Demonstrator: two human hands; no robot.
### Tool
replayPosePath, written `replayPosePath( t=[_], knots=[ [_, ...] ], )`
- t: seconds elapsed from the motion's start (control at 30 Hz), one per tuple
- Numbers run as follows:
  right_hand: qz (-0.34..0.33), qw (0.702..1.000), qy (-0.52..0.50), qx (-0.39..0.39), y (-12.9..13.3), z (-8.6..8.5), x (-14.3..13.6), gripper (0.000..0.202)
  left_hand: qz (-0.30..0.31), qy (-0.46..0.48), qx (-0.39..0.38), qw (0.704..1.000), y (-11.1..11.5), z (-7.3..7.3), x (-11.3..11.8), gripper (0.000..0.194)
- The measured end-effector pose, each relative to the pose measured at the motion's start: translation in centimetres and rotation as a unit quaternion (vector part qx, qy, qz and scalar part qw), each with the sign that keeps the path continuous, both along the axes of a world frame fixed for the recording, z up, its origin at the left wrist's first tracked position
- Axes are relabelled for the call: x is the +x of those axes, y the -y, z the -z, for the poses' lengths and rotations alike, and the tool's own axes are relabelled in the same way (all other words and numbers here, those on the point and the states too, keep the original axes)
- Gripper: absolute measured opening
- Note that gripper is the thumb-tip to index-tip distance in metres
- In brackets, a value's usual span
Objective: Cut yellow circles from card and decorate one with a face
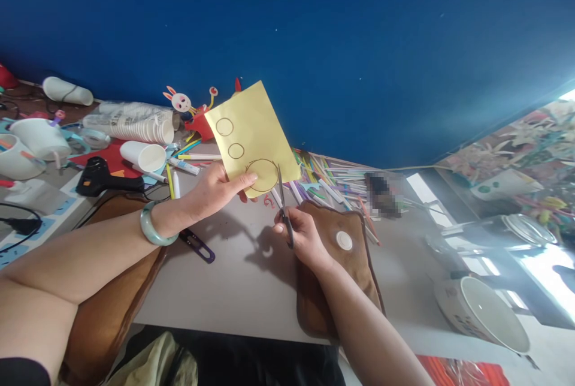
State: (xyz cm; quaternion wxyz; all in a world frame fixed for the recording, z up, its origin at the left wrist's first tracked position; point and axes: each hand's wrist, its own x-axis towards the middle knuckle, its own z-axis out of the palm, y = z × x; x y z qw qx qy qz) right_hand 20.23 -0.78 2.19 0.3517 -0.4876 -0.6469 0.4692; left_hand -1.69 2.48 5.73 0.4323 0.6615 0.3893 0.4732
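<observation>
My left hand [220, 187] pinches the lower left corner of a sheet of yellow paper [260, 122], thumb on its front face. Two small circles and one larger circle are drawn on the sheet in a dark line. In my right hand [308, 236] is a pair of scissors [286, 218], gripped by the handles. Their blades point up and lie at the paper's lower edge, beside the right side of the large circle. How far the blades are apart I cannot tell.
A black glue gun [105, 177], stacked paper cups [135, 125] and a rabbit figure [181, 102] stand left. Colored sticks and markers [332, 188] lie along the blue wall [287, 44]. Brown pads [336, 278] flank the work spot; a white bowl [483, 314] stands right.
</observation>
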Motion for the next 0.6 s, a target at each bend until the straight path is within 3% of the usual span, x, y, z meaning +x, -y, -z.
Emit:
replayPosePath(
  t=[0.13,0.6],
  knots=[
    [-0.002,1.000,-0.010,-0.007,0.02,-0.12,0.03,0.055,0.045,0.035,-0.040,0.998,0.11,-0.13,-0.06,0.028],
    [-0.005,1.000,-0.014,0.002,0.05,-0.27,0.07,0.049,0.039,0.021,-0.063,0.997,0.24,-0.12,0.03,0.031]
  ],
)
